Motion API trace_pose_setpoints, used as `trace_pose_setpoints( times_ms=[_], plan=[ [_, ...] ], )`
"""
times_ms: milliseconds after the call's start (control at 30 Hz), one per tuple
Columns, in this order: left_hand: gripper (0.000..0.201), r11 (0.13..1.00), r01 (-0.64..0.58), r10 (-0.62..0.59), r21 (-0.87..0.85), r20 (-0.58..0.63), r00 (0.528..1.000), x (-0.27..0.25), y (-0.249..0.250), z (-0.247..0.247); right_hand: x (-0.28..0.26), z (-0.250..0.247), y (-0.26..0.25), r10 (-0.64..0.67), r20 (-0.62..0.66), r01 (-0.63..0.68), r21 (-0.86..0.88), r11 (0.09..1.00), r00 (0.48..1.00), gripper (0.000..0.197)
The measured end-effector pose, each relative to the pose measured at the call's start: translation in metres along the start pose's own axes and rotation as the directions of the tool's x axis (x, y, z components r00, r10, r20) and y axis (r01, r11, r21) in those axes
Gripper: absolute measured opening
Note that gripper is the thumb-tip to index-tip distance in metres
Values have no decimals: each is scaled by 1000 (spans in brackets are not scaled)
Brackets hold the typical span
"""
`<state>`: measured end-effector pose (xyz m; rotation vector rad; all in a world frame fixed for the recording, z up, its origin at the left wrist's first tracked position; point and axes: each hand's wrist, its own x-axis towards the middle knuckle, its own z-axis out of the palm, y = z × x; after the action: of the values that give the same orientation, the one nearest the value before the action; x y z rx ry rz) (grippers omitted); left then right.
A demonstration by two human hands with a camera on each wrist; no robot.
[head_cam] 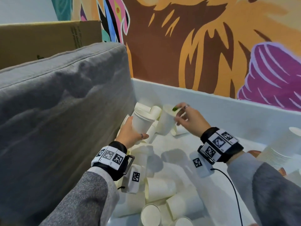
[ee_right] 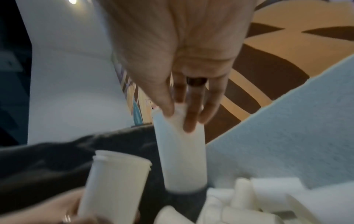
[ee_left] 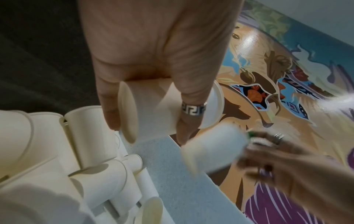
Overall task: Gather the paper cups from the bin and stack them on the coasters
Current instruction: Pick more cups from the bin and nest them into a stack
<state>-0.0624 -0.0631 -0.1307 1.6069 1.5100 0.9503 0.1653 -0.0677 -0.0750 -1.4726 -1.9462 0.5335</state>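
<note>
Many white paper cups (head_cam: 164, 188) lie loose in a pale foam bin (head_cam: 219, 101). My left hand (head_cam: 136, 128) grips one upright cup (head_cam: 142, 123) round its side, over the bin's left end. The left wrist view shows that cup (ee_left: 153, 109) between thumb and fingers. My right hand (head_cam: 177, 111) pinches the rim of a second cup (head_cam: 167, 122), which hangs just right of the first. In the right wrist view this cup (ee_right: 182, 154) hangs from my fingertips (ee_right: 188, 121). A tall stack of cups (head_cam: 280, 149) stands at the right over a brown coaster edge (head_cam: 253, 152).
A grey cushion (head_cam: 57, 111) walls the bin's left side, with a cardboard box (head_cam: 48, 38) behind it. A painted mural wall (head_cam: 195, 46) rises behind the bin. A black cable (head_cam: 234, 193) runs from my right wrist over the cups.
</note>
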Motion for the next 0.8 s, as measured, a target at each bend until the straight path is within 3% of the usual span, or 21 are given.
trace_pose_setpoints(
  times_ms=[100, 167, 267, 433, 600, 667, 733, 800],
  plan=[
    [65, 1000, 3, -3, -4, 7, 1000, -2, 4, 1, -2, -16, -18, -57, -301, 113, 172, 979, 952, 26],
    [60, 1000, -18, 18, 2, 18, 1000, -5, 10, 4, -6, -17, -30, -96, -323, 184, 254, 950, 942, 32],
    [60, 997, -71, 72, -7, 39, 997, -6, 21, 8, -12, -9, -44, -151, -188, 203, 302, 931, 971, 34],
    [63, 990, -130, 134, -45, 96, 986, -6, 32, 16, -17, 0, -45, -117, 44, 101, 266, 959, 992, 28],
    [59, 986, -131, 140, -108, 80, 987, -7, 30, 19, -35, -2, -28, -22, -52, 36, 266, 963, 998, 22],
    [58, 985, -116, 125, -124, 67, 990, -6, 27, 19, -45, -4, -10, 68, -14, -64, 205, 977, 998, 21],
    [58, 986, -103, 112, -131, 60, 992, -6, 24, 20, -57, -3, 14, 198, 180, -216, 89, 972, 964, 23],
    [58, 986, -94, 103, -138, 64, 993, -7, 22, 22, -71, 1, 38, 326, 394, -324, -74, 943, 859, 30]
  ],
)
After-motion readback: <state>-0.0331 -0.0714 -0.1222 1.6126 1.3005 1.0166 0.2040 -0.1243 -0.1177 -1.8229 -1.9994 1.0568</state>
